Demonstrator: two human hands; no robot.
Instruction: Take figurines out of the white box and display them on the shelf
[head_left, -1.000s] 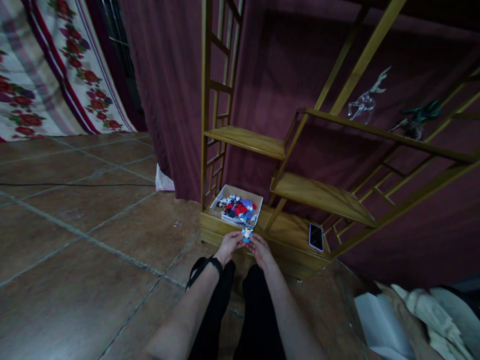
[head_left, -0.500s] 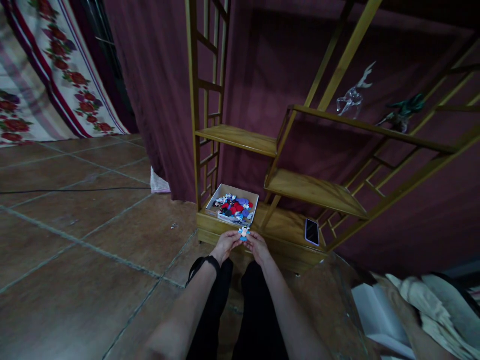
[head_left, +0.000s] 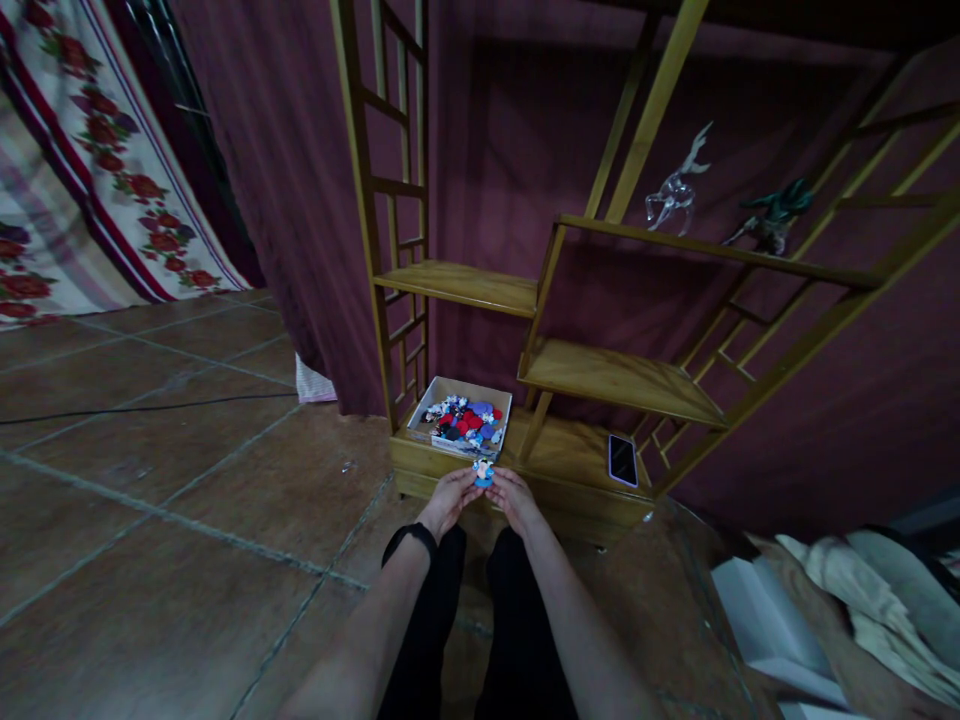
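Both hands on one small toy figurine, held out front past my knees, roughly 12 o'clock from me. My left hand comes in from its 8 o'clock, right hand from its 4 – fingertips pinching it between them at the sides, palms off it AFAICT. It's lt. blue below, paler in the middle, w/ a darker bit up top; finer detail's too small to make out.

Handling: I'd judge it v. light, prob. hard moulded plastic, so stiff, no give under a squeeze. Surface likely smooth & a bit slick, esp. w/ dry fingers, so a soft two-sided pinch should do. Best hold IMO is the blue lower part, approx. the widest & sturdiest bit; I'd go easy on the top, since any thin bits there could bend or snap. Can't tell whether it's one piece or joined. Main risk is it popping out if one side presses harder.

Just beyond, at the figurine's 11 o'clock, is a shallow open box w/ a jumble of red, purple, black, white & blue pieces, sat on the base of the wooden shelf unit. A phone lies on the same base at approx. 3 o'clock, well apart from my grip.
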